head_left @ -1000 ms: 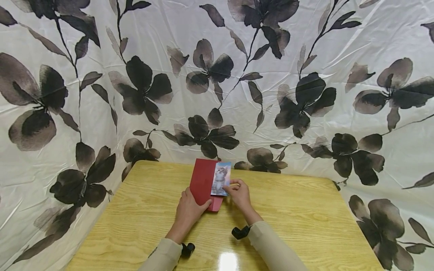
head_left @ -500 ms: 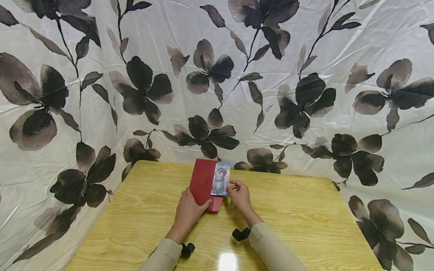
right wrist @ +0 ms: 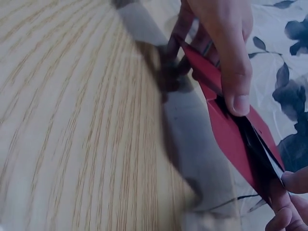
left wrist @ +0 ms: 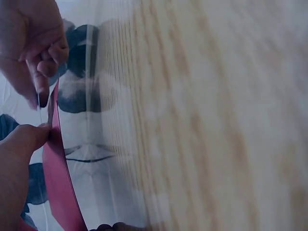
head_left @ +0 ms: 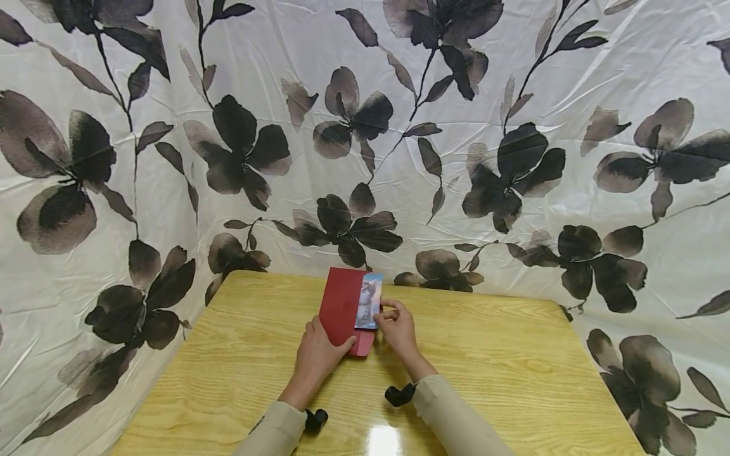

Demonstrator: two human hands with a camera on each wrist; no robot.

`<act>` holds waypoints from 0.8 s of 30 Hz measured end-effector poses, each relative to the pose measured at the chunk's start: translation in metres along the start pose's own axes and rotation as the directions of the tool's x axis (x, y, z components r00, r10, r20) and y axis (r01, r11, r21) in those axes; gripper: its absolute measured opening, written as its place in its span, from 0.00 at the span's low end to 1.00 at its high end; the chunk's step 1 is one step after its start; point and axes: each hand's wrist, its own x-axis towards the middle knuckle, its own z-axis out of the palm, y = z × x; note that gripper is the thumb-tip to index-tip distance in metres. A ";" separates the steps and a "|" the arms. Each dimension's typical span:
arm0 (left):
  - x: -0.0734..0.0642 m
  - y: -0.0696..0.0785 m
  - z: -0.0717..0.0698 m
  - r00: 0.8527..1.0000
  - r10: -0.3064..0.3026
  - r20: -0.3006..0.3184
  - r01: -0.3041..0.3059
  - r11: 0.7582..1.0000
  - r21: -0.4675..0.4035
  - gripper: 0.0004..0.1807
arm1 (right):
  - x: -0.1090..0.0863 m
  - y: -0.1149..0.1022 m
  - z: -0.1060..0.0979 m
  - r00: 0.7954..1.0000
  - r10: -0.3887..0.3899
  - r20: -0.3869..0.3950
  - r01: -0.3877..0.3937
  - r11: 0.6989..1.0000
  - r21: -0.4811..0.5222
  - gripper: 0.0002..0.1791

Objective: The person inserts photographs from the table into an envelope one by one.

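A red envelope (head_left: 340,297) is held above the wooden table by my left hand (head_left: 319,347), its thumb on the near face and the other fingers behind. The envelope's flap side (right wrist: 226,132) faces right and gapes in the right wrist view. Partly inside that opening is a card with a kitten picture (head_left: 367,301); its left part is hidden by the envelope. My right hand (head_left: 399,326) pinches the card's right edge between thumb and fingers. In the left wrist view the envelope (left wrist: 60,178) appears nearly edge-on, below the right hand (left wrist: 36,45).
A wooden table (head_left: 490,367) spreads beneath both hands. Behind it and at both sides hangs a white cloth (head_left: 433,221) with dark flowers. Black wrist cameras (head_left: 400,395) sit on both wrists, by beige sleeves.
The card has slid left into the envelope, so less of the kitten shows. My right hand shifted slightly left with it, after its fingers moved along the card's edge. The left hand stays put.
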 end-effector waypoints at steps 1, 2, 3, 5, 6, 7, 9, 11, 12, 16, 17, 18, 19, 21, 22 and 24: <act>0.000 0.000 0.000 1.000 0.001 -0.001 -0.001 1.000 0.000 0.56 | 0.000 0.000 0.001 1.000 0.002 0.004 -0.002 1.000 -0.001 0.19; 0.000 0.000 0.000 1.000 0.003 -0.003 -0.003 1.000 0.000 0.56 | 0.000 -0.001 0.003 1.000 0.004 0.006 -0.004 1.000 -0.001 0.19; 0.000 0.000 0.000 1.000 0.004 -0.005 -0.004 1.000 -0.001 0.56 | 0.001 -0.001 0.004 1.000 0.007 0.010 -0.007 1.000 0.000 0.19; 0.000 0.000 0.000 1.000 0.006 -0.007 -0.006 1.000 -0.002 0.56 | 0.003 -0.001 0.007 1.000 0.015 0.011 -0.015 1.000 -0.008 0.18; 0.000 0.000 0.000 1.000 0.006 -0.007 -0.006 1.000 -0.004 0.56 | 0.003 0.000 0.008 1.000 0.015 0.010 -0.014 1.000 -0.011 0.18; -0.001 0.000 0.000 1.000 0.006 -0.006 -0.006 1.000 -0.004 0.56 | 0.004 -0.001 0.009 1.000 0.016 0.010 -0.016 1.000 -0.013 0.18; -0.001 0.001 -0.001 1.000 0.005 -0.006 -0.005 1.000 -0.006 0.55 | 0.005 0.000 0.012 1.000 0.008 0.006 -0.008 1.000 -0.018 0.18; -0.001 0.001 -0.001 1.000 0.003 -0.002 -0.003 1.000 -0.008 0.55 | 0.005 0.000 0.014 1.000 0.003 0.001 -0.003 1.000 -0.029 0.18; -0.001 0.001 -0.002 1.000 0.000 -0.001 0.000 1.000 -0.009 0.55 | 0.006 0.000 0.015 1.000 0.004 0.001 -0.004 0.999 -0.033 0.18; -0.001 0.002 -0.002 1.000 0.000 -0.001 0.000 1.000 -0.014 0.55 | 0.007 0.001 0.019 1.000 0.013 0.003 -0.013 0.999 -0.051 0.18; -0.001 0.002 -0.003 1.000 -0.001 0.000 0.001 1.000 -0.014 0.55 | 0.007 0.001 0.020 1.000 0.017 0.005 -0.017 0.998 -0.054 0.17; -0.001 0.002 -0.003 1.000 -0.002 0.001 0.002 1.000 -0.015 0.55 | 0.007 0.001 0.021 1.000 0.021 0.006 -0.021 0.998 -0.060 0.17; -0.002 0.002 -0.003 1.000 -0.001 0.001 0.001 1.000 -0.016 0.55 | 0.007 0.001 0.022 1.000 0.021 0.007 -0.020 0.998 -0.064 0.17; -0.002 0.003 -0.003 1.000 -0.007 0.007 0.007 1.000 -0.019 0.54 | 0.006 -0.001 0.023 1.000 0.026 0.003 -0.025 0.997 -0.072 0.17; -0.002 0.003 -0.004 1.000 -0.006 0.008 0.007 1.000 -0.020 0.54 | 0.006 -0.001 0.024 1.000 0.025 0.003 -0.025 0.997 -0.075 0.17; -0.002 0.003 -0.004 1.000 0.000 0.006 0.000 1.000 -0.022 0.54 | 0.005 -0.003 0.025 1.000 0.020 -0.002 -0.020 0.996 -0.086 0.17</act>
